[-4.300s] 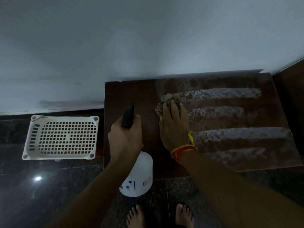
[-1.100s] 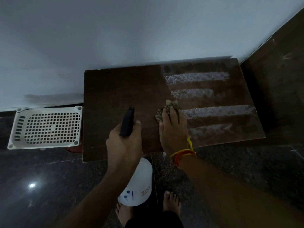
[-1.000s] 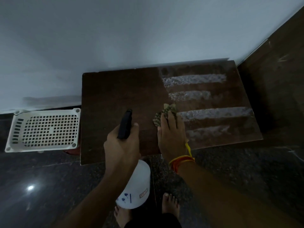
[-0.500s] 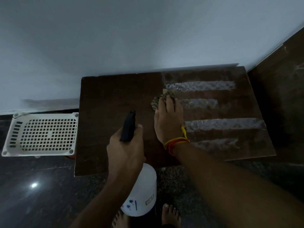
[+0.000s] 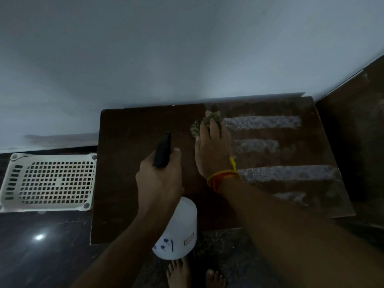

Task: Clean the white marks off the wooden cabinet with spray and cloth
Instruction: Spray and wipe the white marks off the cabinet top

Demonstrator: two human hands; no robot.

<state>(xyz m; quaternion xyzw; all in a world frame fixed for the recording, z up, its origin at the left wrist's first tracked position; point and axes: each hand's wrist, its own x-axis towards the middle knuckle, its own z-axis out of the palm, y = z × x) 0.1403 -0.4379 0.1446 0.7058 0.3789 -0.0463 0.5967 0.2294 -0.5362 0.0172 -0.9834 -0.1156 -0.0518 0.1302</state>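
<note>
A white basket (image 5: 48, 181) lies on the floor left of the cabinet (image 5: 133, 183). The left hand (image 5: 159, 179) grips the spray bottle (image 5: 176, 229) over the cabinet's front edge. The right hand (image 5: 213, 151), fingers flat, presses the cloth (image 5: 204, 121) near the back edge, touching the topmost white mark (image 5: 261, 122); three more marks lie toward the front right corner.

A basket (image 5: 48, 181) lies on the floor (image 5: 41, 256) left of the cabinet (image 5: 133, 183), which stands against the wall (image 5: 166, 48).
</note>
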